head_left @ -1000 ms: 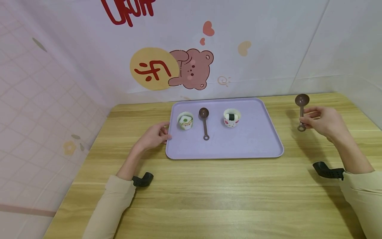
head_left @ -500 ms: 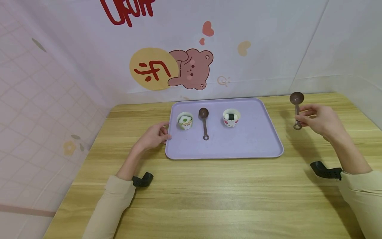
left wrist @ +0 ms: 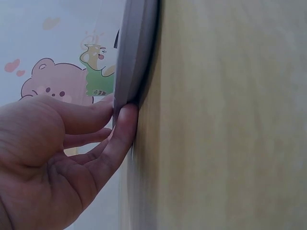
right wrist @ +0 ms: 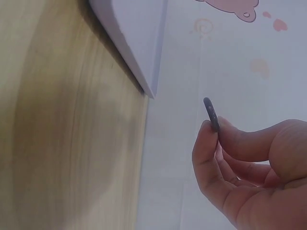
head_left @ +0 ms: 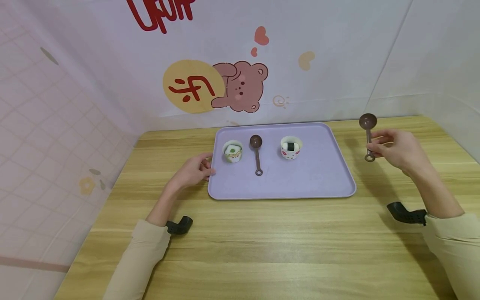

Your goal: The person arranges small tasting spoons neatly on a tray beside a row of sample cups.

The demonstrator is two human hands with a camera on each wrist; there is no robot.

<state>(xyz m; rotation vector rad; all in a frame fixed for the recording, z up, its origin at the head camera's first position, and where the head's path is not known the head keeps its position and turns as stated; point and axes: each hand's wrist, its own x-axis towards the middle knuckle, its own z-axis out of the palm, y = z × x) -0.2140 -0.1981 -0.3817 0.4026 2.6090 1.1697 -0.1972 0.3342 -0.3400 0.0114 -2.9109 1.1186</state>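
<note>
My right hand [head_left: 400,151] pinches a brown measuring spoon [head_left: 368,121] by its handle, bowl upward, above the table just right of the lavender tray [head_left: 311,179]. In the right wrist view, only the dark handle end [right wrist: 211,114] shows between thumb and finger. At the tray's left edge my left hand [head_left: 192,171] pinches the rim, its thumb on the inner side and a finger against the outside. On the tray, a second brown measuring spoon [head_left: 256,142] lies between a green-patterned paper cup [head_left: 234,158] and a red-patterned paper cup [head_left: 290,155]. Each cup holds a white piece; the right one has a black band.
The wooden table [head_left: 270,250] runs up to a white backdrop [head_left: 337,83] with a printed bear. A pale gridded wall [head_left: 48,137] borders the left side. Black wrist mounts [head_left: 180,226] sit on both wrists.
My right hand has moved a little to the left and slightly up with the spoon, closer to the tray. The left hand, tray, cups and second spoon have stayed put.
</note>
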